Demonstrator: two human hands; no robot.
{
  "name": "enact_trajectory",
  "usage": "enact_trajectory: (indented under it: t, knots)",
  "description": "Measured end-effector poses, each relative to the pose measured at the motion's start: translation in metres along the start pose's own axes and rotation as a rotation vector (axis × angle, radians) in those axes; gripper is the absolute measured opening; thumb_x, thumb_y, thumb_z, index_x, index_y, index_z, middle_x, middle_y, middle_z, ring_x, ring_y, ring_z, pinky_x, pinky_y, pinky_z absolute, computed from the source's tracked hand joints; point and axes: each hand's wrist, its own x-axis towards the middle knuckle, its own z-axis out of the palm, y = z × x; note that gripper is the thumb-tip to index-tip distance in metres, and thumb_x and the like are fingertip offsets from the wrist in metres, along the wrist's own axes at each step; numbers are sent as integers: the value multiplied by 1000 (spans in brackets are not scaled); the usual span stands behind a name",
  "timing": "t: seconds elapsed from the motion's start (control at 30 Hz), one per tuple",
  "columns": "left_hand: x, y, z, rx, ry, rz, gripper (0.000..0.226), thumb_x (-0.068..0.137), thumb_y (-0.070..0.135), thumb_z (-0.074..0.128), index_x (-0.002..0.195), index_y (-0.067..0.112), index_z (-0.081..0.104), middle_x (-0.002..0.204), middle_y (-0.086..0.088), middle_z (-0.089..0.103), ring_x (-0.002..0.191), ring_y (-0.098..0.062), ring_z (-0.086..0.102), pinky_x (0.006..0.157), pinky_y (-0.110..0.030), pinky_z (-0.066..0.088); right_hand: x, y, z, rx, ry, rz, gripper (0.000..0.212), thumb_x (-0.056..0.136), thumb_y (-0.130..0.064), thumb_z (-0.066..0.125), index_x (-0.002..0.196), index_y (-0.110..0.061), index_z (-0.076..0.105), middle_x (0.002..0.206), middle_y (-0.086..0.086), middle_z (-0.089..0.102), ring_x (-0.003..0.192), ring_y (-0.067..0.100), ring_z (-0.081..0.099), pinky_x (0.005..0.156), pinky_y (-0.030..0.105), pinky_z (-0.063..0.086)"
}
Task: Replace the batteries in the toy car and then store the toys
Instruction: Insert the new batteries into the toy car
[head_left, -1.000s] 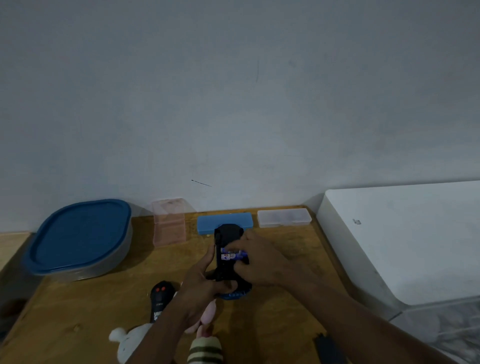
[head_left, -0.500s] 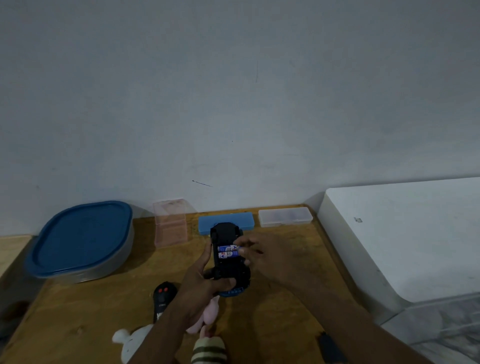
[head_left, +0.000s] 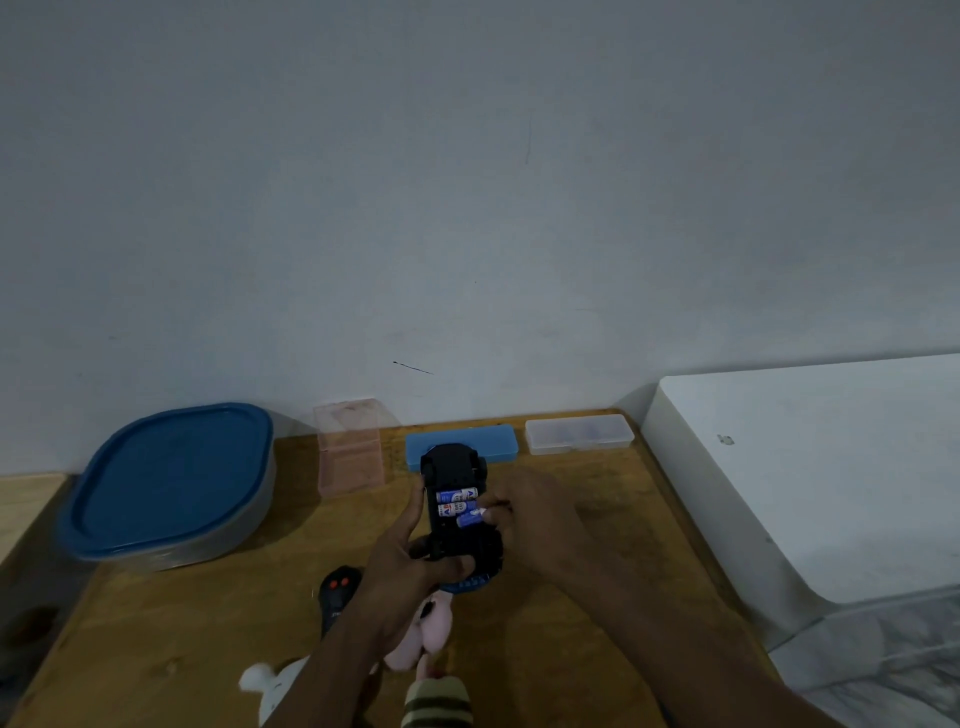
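The black toy car (head_left: 453, 467) is upside down above the wooden table, its open battery bay facing me. My left hand (head_left: 410, 566) grips its near end, thumb along the left side. Two blue-and-white batteries (head_left: 456, 500) lie in the bay. My right hand (head_left: 524, 512) pinches a third battery (head_left: 470, 517) at its right end, its left end tilted into the bay. A black remote with red buttons (head_left: 337, 592) lies under my left wrist, next to plush toys (head_left: 431, 631).
A grey tub with a blue lid (head_left: 171, 483) stands at the left. Along the wall sit a pink clear box (head_left: 350, 452), a blue case (head_left: 498, 441) and a clear case (head_left: 579, 434). A white storage bin (head_left: 810, 467) borders the wooden table (head_left: 182, 623) on the right.
My right hand has drawn back a little to the right; two batteries now lie seated and it holds a third at the bay. The car sits slightly higher in view.
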Motion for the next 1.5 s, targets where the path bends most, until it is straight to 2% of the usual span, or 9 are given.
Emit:
enact_trajectory:
  t: [0.17, 0.4, 0.47, 0.57, 0.8, 1.0, 1.27, 1.37, 1.5]
  knots:
    - [0, 4, -3, 61, -35, 27, 102, 74, -13, 72, 148, 39, 24, 112, -10, 69, 100, -29, 68, 75, -35, 60, 6, -11, 13, -137, -158, -7, 37, 91, -17, 60, 127, -11, 59, 128, 10, 62, 113, 19, 58, 103, 28, 42]
    - [-1, 8, -14, 112, -98, 63, 101, 75, -14, 71, 139, 50, 26, 115, -8, 67, 97, -23, 70, 70, -30, 59, 12, -20, 5, 138, -1, 289, 34, 76, -19, 78, 107, -12, 65, 113, 3, 65, 101, 14, 61, 79, 21, 50]
    - [-1, 8, -16, 91, -102, 81, 101, 75, -14, 71, 141, 49, 26, 120, -11, 66, 101, -25, 69, 72, -31, 58, 15, -20, 0, 203, -32, 407, 46, 73, -25, 81, 111, -12, 59, 107, -1, 62, 90, 12, 59, 66, 18, 46]
    - [-1, 7, -18, 108, -134, 96, 104, 75, -12, 72, 147, 44, 22, 121, -10, 68, 103, -24, 69, 80, -37, 58, 16, -19, 0, 214, -121, 451, 32, 76, -25, 79, 100, -7, 67, 99, 6, 71, 66, 6, 57, 50, 13, 38]
    - [5, -1, -11, 162, -229, 56, 103, 78, -5, 73, 149, 45, 17, 118, -4, 70, 108, -23, 67, 94, -46, 53, 2, -14, 7, 294, -85, 554, 27, 76, -21, 79, 96, -7, 68, 99, 8, 71, 80, 15, 64, 71, 27, 55]
    - [8, -11, 20, 235, -264, 61, 111, 71, 7, 81, 149, 45, 11, 118, 0, 69, 105, -19, 68, 93, -48, 53, -28, 13, 1, 372, -74, 623, 22, 82, -17, 74, 98, -4, 69, 96, 10, 71, 62, 4, 57, 56, 18, 48]
    - [4, -43, 77, 168, -273, 4, 100, 69, -16, 74, 135, 45, 31, 118, -1, 66, 100, -15, 69, 80, -33, 58, -77, 81, -15, 560, -97, 726, 8, 88, -20, 64, 97, -22, 65, 102, 2, 68, 95, 18, 65, 88, 37, 56]
    - [6, -60, 91, 161, -242, -59, 106, 64, -15, 78, 131, 50, 28, 112, 6, 68, 101, -13, 67, 91, -42, 54, -94, 122, -23, 448, -70, 724, 10, 83, -18, 66, 87, -27, 66, 110, 0, 67, 99, 16, 62, 88, 33, 54]
    - [5, -75, 104, 198, -251, -112, 117, 46, 12, 89, 132, 59, 25, 123, 3, 66, 113, -20, 63, 99, -48, 48, -122, 164, -20, 232, -226, 678, 26, 81, -8, 67, 105, -17, 65, 108, 6, 62, 95, 16, 60, 78, 25, 51]
